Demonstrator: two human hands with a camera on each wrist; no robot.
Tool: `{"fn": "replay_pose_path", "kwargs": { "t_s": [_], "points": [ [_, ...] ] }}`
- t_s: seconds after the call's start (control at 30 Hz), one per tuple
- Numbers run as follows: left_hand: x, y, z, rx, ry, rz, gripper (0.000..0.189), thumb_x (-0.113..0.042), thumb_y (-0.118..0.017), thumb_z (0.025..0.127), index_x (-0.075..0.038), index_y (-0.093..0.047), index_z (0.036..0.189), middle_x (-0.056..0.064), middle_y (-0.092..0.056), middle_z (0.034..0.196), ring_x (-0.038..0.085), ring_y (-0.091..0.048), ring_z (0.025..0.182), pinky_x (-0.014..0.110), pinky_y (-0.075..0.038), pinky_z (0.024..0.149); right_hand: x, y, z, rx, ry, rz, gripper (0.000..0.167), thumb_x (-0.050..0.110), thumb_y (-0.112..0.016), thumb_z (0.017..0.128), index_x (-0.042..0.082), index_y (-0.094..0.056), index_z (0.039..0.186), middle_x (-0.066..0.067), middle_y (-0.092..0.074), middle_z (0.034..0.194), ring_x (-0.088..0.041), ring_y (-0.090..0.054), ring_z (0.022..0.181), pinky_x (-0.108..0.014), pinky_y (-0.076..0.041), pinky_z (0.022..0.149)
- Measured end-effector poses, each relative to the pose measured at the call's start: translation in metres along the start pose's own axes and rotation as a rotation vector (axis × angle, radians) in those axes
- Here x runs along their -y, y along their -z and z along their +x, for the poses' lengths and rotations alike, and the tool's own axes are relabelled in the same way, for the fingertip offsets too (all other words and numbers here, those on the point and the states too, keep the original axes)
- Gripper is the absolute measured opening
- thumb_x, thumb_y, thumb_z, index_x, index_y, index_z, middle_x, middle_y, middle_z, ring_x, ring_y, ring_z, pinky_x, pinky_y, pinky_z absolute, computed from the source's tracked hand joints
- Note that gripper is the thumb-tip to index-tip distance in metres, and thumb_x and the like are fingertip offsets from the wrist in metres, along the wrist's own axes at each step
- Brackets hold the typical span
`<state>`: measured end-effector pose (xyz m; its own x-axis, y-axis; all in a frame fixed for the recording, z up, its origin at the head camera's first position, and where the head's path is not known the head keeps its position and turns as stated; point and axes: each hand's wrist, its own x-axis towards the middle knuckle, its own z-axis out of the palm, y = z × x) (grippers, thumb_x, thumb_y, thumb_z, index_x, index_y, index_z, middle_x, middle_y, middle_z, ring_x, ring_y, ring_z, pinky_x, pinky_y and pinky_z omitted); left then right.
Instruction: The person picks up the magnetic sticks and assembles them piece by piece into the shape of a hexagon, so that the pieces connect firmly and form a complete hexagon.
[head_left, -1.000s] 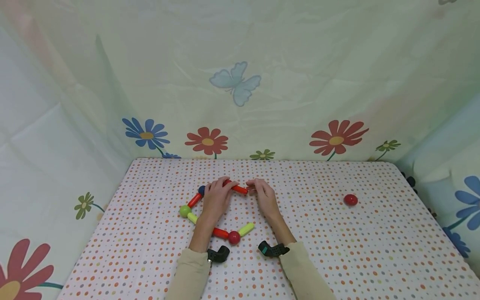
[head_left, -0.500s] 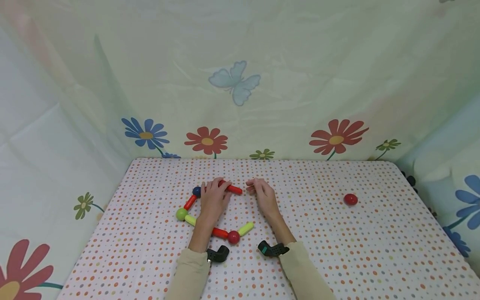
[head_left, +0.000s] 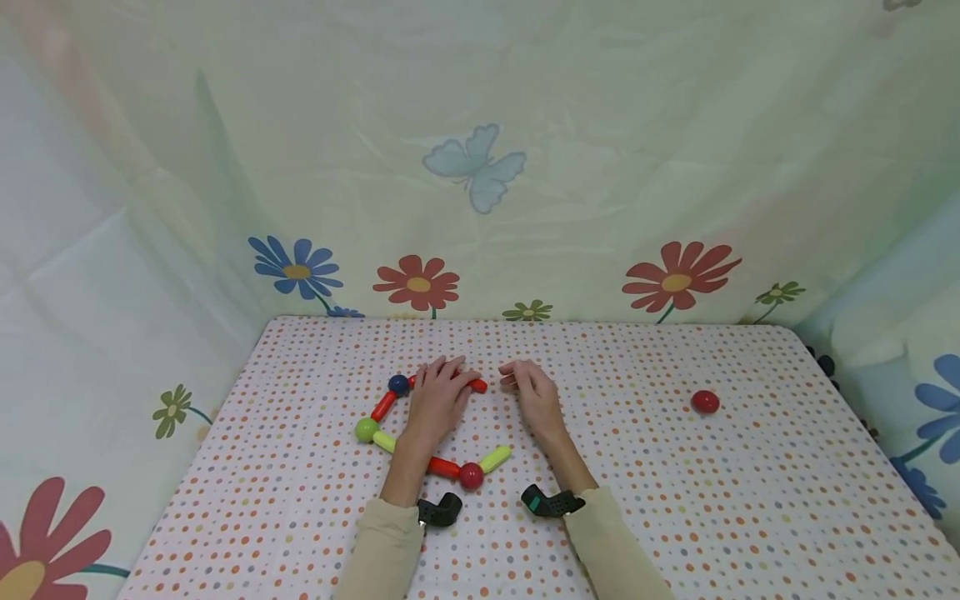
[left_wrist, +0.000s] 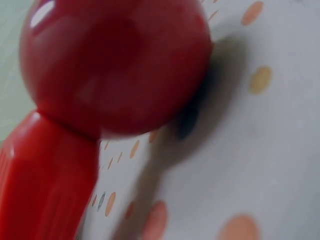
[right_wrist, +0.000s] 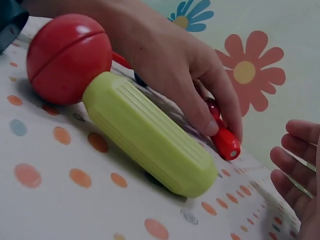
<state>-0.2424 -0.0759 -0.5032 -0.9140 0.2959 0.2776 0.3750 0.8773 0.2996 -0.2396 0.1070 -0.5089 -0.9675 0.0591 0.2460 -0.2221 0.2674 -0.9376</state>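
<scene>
A chain of toy building rods and balls lies in a curve on the table. Its far end is a red rod (head_left: 478,386), which my left hand (head_left: 437,400) pinches between thumb and index finger, as the right wrist view shows; a small red ball (right_wrist: 213,107) sits behind that rod. From under the hand the chain runs past a blue ball (head_left: 398,384) and a green ball (head_left: 367,430) to a dark red ball (head_left: 471,476) and a yellow-green rod (head_left: 496,458). My right hand (head_left: 538,402) rests just right of the rod's tip, fingers loosely bent, holding nothing.
A loose red ball (head_left: 705,402) lies well to the right on the dotted tablecloth (head_left: 637,500). Each wrist carries a black camera, such as the left wrist camera (head_left: 441,510). A flowered curtain (head_left: 585,167) hangs behind the table.
My left hand first shifted left with the far part of the chain, then slid forward along the red rod, so less of the rod shows. The right hand has stayed nearly still.
</scene>
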Motion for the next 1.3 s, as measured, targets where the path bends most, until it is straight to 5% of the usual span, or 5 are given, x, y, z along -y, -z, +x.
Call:
{"fn": "replay_pose_path", "kwargs": {
  "t_s": [0.27, 0.57, 0.7, 1.0, 1.3],
  "points": [
    [-0.003, 0.002, -0.002, 0.021, 0.024, -0.005, 0.035, -0.027, -0.06, 0.096, -0.03, -0.061, 0.131, 0.002, -0.048, 0.147, 0.032, -0.039, 0.138, 0.055, -0.027, 0.116, -0.005, 0.026, -0.013, -0.089, 0.151, -0.172, 0.035, 0.029, -0.043, 0.104, 0.008, -0.07, 0.099, -0.005, -0.067, 0.092, -0.017, -0.064, 0.087, -0.02, -0.048, 0.076],
    [-0.004, 0.0, 0.0, 0.01, 0.055, -0.004, 0.033, -0.027, -0.06, 0.096, -0.03, -0.062, 0.129, 0.0, -0.05, 0.145, 0.03, -0.039, 0.138, 0.054, -0.028, 0.115, -0.014, 0.064, -0.022, -0.197, 0.345, -0.262, 0.02, 0.011, -0.051, 0.1, 0.003, -0.069, 0.099, -0.008, -0.066, 0.099, -0.001, -0.057, 0.09, -0.011, -0.044, 0.08],
    [-0.005, 0.0, 0.0, 0.007, 0.067, 0.002, 0.033, -0.027, -0.06, 0.096, -0.03, -0.062, 0.129, 0.0, -0.05, 0.145, 0.03, -0.04, 0.137, 0.053, -0.028, 0.115, -0.02, 0.081, -0.023, -0.234, 0.426, -0.351, 0.014, 0.004, -0.054, 0.096, 0.002, -0.067, 0.1, -0.01, -0.066, 0.1, -0.006, -0.056, 0.091, -0.013, -0.043, 0.081],
    [-0.005, 0.001, 0.0, -0.007, 0.097, 0.023, 0.034, -0.023, -0.06, 0.097, -0.029, -0.061, 0.13, 0.003, -0.049, 0.145, 0.031, -0.04, 0.136, 0.053, -0.029, 0.114, -0.032, 0.132, -0.028, -0.386, 0.339, -0.519, 0.023, 0.004, -0.059, 0.089, -0.003, -0.062, 0.111, -0.022, -0.054, 0.124, -0.038, -0.045, 0.121, -0.053, -0.033, 0.103],
    [-0.003, 0.001, -0.003, 0.019, 0.134, 0.029, 0.036, -0.021, -0.058, 0.097, -0.025, -0.059, 0.133, 0.003, -0.046, 0.147, 0.03, -0.038, 0.137, 0.052, -0.028, 0.116, -0.04, 0.169, -0.029, -0.657, 0.296, -0.544, 0.023, -0.003, -0.056, 0.084, -0.007, -0.064, 0.106, -0.029, -0.057, 0.117, -0.048, -0.044, 0.111, -0.061, -0.025, 0.1]
  ]
}}
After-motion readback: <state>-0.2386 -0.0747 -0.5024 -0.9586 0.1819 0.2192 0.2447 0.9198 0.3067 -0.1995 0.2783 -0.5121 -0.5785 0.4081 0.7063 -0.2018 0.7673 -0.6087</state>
